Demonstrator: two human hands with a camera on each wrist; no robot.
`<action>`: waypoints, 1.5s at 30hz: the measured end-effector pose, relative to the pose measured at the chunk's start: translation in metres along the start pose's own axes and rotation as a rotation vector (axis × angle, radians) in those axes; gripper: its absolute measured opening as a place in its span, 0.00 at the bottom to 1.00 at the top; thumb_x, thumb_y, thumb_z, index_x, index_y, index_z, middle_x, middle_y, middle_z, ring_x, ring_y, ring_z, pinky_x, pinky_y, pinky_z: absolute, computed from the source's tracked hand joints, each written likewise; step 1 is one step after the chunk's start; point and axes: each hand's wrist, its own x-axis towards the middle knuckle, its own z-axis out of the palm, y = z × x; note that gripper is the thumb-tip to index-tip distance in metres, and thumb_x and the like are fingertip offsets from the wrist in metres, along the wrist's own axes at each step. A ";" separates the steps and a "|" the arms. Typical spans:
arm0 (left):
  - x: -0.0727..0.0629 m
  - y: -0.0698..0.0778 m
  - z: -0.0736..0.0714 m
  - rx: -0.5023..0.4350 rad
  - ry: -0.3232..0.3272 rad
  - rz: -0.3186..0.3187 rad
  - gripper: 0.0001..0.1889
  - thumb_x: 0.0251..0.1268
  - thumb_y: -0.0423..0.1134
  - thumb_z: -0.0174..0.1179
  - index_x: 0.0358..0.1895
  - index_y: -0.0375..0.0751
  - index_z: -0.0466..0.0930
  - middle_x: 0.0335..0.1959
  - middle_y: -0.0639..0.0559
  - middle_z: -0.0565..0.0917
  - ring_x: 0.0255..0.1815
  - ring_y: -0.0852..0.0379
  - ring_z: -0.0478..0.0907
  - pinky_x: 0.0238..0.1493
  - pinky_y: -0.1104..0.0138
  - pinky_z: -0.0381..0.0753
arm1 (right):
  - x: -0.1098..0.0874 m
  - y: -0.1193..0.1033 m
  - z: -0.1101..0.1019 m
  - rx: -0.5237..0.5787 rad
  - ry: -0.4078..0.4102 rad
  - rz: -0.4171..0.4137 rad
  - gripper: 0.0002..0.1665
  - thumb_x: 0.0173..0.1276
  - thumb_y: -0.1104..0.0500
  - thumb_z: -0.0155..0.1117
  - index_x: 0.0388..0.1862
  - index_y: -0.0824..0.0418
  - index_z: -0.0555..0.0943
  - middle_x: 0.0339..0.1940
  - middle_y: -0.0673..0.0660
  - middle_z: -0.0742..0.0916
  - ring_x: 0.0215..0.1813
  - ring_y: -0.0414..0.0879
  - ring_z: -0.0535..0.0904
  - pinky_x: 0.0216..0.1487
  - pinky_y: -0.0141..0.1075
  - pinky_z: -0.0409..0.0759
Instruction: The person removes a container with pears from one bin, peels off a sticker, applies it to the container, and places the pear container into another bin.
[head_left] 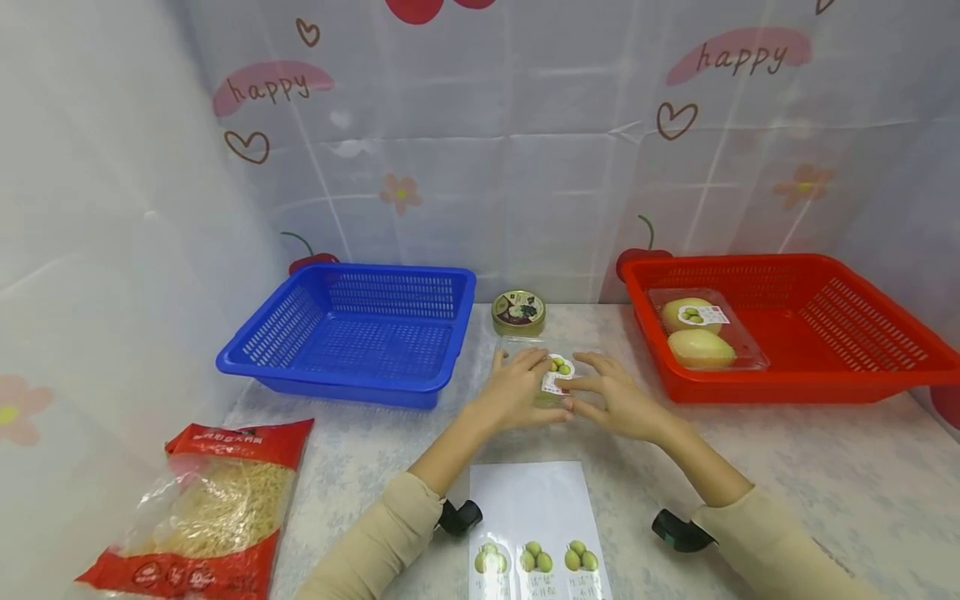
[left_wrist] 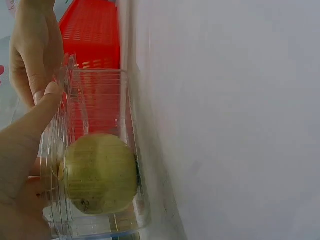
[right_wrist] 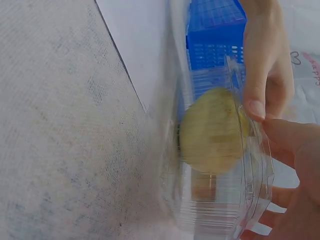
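A clear plastic clamshell box (head_left: 516,342) sits on the table between my two hands, with a white printed label (head_left: 553,386) on its lid. Through the box wall a yellow-green melon (left_wrist: 101,175) shows in both wrist views. My left hand (head_left: 516,393) rests on the left part of the lid, and my right hand (head_left: 621,400) touches the right part, fingers spread around the label. Both thumbs meet near the box's front edge. Much of the lid is hidden under the hands.
A blue basket (head_left: 337,387) stands left, a red basket (head_left: 787,388) right; the red one holds another labelled melon box (head_left: 738,346). Behind my hands is a round tin (head_left: 519,311). A pasta bag (head_left: 225,500) lies front left, and a label sheet (head_left: 528,500) lies in front.
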 end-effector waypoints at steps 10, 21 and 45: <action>-0.011 -0.015 0.008 -0.251 0.229 -0.076 0.25 0.62 0.58 0.58 0.49 0.39 0.80 0.60 0.41 0.74 0.66 0.46 0.64 0.67 0.48 0.58 | -0.016 0.004 0.004 0.035 0.176 0.107 0.19 0.58 0.56 0.70 0.47 0.64 0.83 0.61 0.71 0.73 0.62 0.67 0.66 0.56 0.65 0.66; -0.006 -0.030 0.022 -0.817 0.289 -0.384 0.29 0.66 0.44 0.53 0.66 0.32 0.60 0.64 0.30 0.65 0.67 0.36 0.60 0.65 0.45 0.61 | -0.034 -0.007 0.008 0.516 0.131 0.549 0.48 0.69 0.51 0.58 0.73 0.71 0.44 0.61 0.76 0.70 0.52 0.65 0.78 0.44 0.48 0.82; -0.025 -0.021 0.014 -0.900 0.308 -0.626 0.40 0.57 0.45 0.62 0.70 0.36 0.53 0.62 0.30 0.65 0.64 0.36 0.64 0.63 0.46 0.64 | -0.023 -0.005 0.010 1.341 0.279 0.780 0.46 0.72 0.64 0.47 0.73 0.70 0.28 0.57 0.62 0.66 0.38 0.38 0.81 0.49 0.32 0.79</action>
